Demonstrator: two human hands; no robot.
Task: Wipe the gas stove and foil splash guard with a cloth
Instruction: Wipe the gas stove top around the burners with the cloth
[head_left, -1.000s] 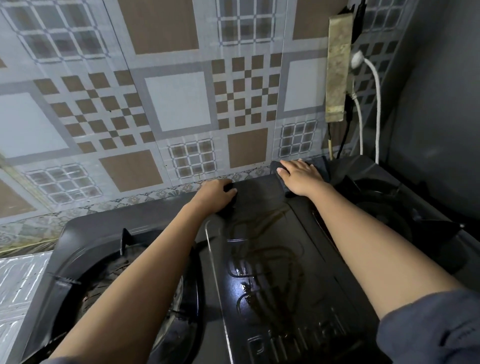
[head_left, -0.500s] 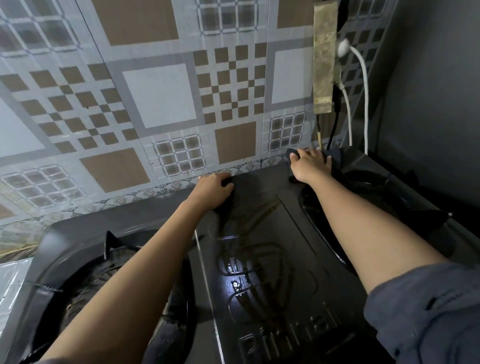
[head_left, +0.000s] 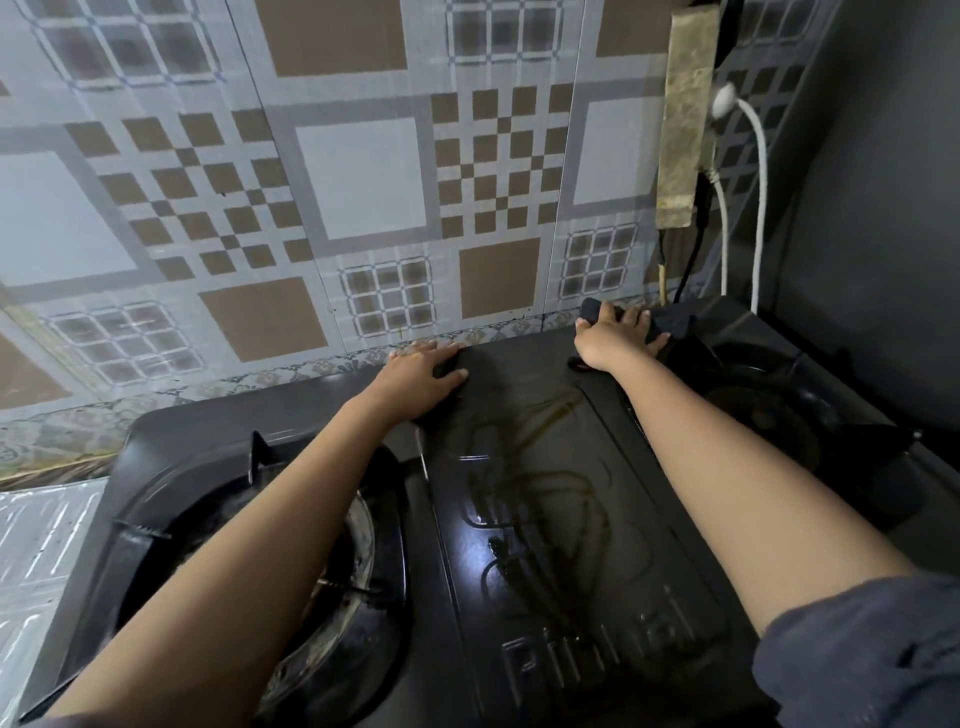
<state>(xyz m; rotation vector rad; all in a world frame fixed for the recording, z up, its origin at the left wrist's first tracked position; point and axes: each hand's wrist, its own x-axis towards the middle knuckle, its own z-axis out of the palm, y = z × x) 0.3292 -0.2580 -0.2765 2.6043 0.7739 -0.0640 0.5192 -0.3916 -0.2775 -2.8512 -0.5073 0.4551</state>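
Currently the right hand (head_left: 615, 338) is pressing down on a dark cloth (head_left: 672, 325) at the far edge of the gas stove (head_left: 545, 545), just left of the right burner (head_left: 769, 415). Its fingers are lying spread apart and fairly straight over the soft, bunched fabric, whose blunt rolled end is poking out on the left of the hand while crumpled folds are spilling out on the right. The left hand (head_left: 421, 376) is resting palm down on the same far edge, further left, with its fingers lying close together and nearly flat and the thumb angling off to the right — whether the fingertips are hooking over the back rim I cannot tell. Between the two forearms the stove's centre panel is gleaming glossy black, a pressed sheet with raised curving lines and embossed lettering at the near end, and brownish greasy streaks are smearing across it. The left burner (head_left: 311, 545) is sitting in a round sunken well, ringed by angular black pan supports and looking dull and crusted. Just behind the stove the foil splash guard (head_left: 363, 182) is standing upright — a smooth sheet printed with grey, white and brown squares and checkerboards, joined at thin vertical seams. A silvery embossed sheet (head_left: 36, 545) is lying at the near left beside the stove. At the far right a mottled greenish strip (head_left: 685, 119) is hanging on the wall, with a white cable (head_left: 761, 208) trailing down beside it. A loose grey sleeve (head_left: 857, 649) is bunching at the right elbow.
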